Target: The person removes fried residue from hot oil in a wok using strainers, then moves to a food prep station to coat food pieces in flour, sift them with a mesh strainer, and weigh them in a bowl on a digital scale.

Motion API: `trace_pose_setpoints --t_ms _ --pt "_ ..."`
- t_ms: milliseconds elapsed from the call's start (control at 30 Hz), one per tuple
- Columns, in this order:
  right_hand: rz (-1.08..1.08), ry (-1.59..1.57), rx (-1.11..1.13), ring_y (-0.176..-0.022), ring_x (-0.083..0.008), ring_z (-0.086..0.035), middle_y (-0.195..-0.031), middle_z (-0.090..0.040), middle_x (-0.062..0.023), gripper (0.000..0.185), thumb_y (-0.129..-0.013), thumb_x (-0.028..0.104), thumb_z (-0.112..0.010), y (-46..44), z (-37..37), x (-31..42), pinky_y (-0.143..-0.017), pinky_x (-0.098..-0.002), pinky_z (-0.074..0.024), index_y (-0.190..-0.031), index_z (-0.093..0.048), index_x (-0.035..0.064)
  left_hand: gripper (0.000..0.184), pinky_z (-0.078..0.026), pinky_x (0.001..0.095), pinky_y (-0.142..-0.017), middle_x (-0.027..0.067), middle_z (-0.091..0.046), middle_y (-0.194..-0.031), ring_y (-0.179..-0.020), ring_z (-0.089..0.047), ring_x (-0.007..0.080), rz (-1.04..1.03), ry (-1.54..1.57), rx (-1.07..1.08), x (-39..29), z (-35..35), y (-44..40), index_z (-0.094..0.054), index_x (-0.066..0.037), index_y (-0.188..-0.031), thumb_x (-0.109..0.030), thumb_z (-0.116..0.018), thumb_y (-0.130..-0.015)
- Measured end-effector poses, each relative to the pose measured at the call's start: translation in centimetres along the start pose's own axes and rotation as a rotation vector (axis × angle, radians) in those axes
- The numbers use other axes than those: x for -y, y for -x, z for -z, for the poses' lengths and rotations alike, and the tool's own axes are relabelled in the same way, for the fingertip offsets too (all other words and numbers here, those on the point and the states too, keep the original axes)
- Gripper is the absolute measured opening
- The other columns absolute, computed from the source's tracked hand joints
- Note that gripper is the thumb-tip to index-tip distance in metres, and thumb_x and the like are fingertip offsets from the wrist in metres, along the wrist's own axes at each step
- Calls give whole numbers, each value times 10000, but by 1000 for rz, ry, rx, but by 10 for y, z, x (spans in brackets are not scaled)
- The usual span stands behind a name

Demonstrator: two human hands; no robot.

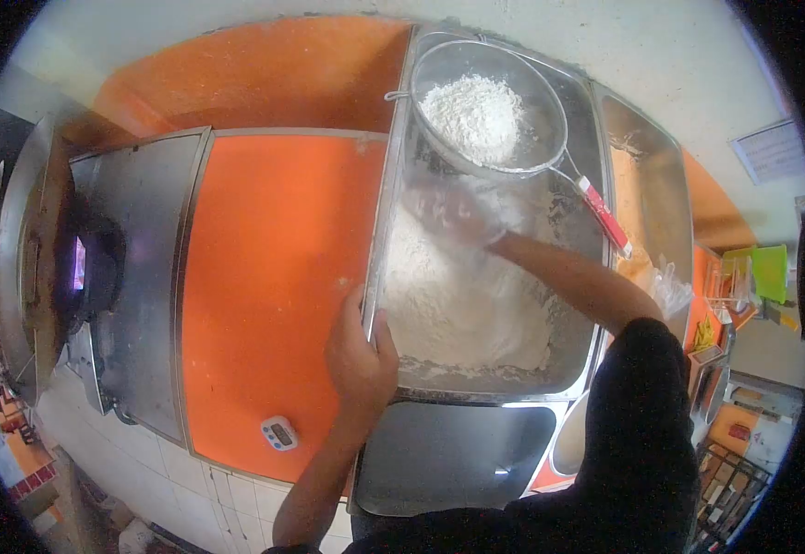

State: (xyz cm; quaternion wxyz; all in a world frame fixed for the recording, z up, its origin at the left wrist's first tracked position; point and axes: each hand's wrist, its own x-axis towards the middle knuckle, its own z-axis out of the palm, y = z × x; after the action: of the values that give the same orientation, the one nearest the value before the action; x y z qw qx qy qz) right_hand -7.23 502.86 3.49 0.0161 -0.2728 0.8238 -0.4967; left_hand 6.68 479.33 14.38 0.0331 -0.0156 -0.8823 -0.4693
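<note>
A deep metal tray (573, 277) holds a broad layer of white flour (462, 309). My left hand (363, 360) is closed around the tray's left rim, thumb on the inside. Over the flour, my right hand (448, 212) reaches in toward the tray's left wall. It looks whitish, and motion smears its fingers, so whether it holds anything is unclear. A round wire-mesh sieve (541, 115) with a red-and-white handle rests across the far end of the tray. Inside the sieve sits a heap of flour (476, 115).
An orange worktop (273, 277) lies left of the tray, with a small white digital timer (279, 433) near its front edge. A second metal container (670, 185) and a clear plastic bag (670, 294) are to the right. A dark metal lid or panel (453, 452) sits nearest my body.
</note>
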Motion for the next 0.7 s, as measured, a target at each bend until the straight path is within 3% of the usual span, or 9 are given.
trace_pose_setpoints --t_ms 167,267,367,467,667,700 --pt "-200 -854 -7 -1130 -208 -468 -1249 -475 -105 483 -920 347 -491 20 -25 24 -993 -323 -364 -1228 -445 -22 330 -423 446 -834 250 -562 -1053 -968 -547 410 119 28 86 -2 4 0 -489 34 -1146 -127 -500 -858" --pt "-552 -1322 -222 -1144 -196 -470 -1211 -509 -103 390 -931 273 -488 42 -59 23 -1017 -337 -351 -1191 -486 -18 322 -430 448 -821 250 -567 -1046 -956 -551 418 38 3 18 6 -1 2 -493 28 -1138 -127 -503 -856" --pt "-438 -898 -18 -1114 -197 -501 -1201 -527 -91 334 -942 172 -454 43 -59 59 -1009 -354 -368 -1222 -468 -10 316 -434 446 -814 248 -575 -1026 -951 -556 417 60 2 11 2 0 2 -496 23 -1134 -126 -505 -856" --pt "-494 -874 42 -1115 -174 -500 -1233 -512 -89 342 -943 164 -447 70 -90 31 -994 -326 -378 -1242 -459 -1 305 -438 441 -806 239 -584 -1009 -942 -563 409 -17 15 -29 3 -2 1 -501 13 -1128 -128 -505 -857" --pt "-765 -1094 286 -1091 -136 -497 -1252 -498 -83 386 -952 222 -449 90 -77 54 -952 -278 -399 -1276 -449 12 281 -443 435 -791 226 -589 -1006 -919 -574 396 14 16 -23 -2 1 2 -510 -5 -1112 -130 -498 -861" --pt "-712 -949 229 -1080 -142 -508 -1238 -512 -85 390 -952 220 -448 98 -78 38 -941 -280 -411 -1281 -442 11 281 -444 434 -789 226 -589 -1005 -918 -574 396 6 21 -29 -2 1 3 -511 -5 -1112 -133 -499 -861"
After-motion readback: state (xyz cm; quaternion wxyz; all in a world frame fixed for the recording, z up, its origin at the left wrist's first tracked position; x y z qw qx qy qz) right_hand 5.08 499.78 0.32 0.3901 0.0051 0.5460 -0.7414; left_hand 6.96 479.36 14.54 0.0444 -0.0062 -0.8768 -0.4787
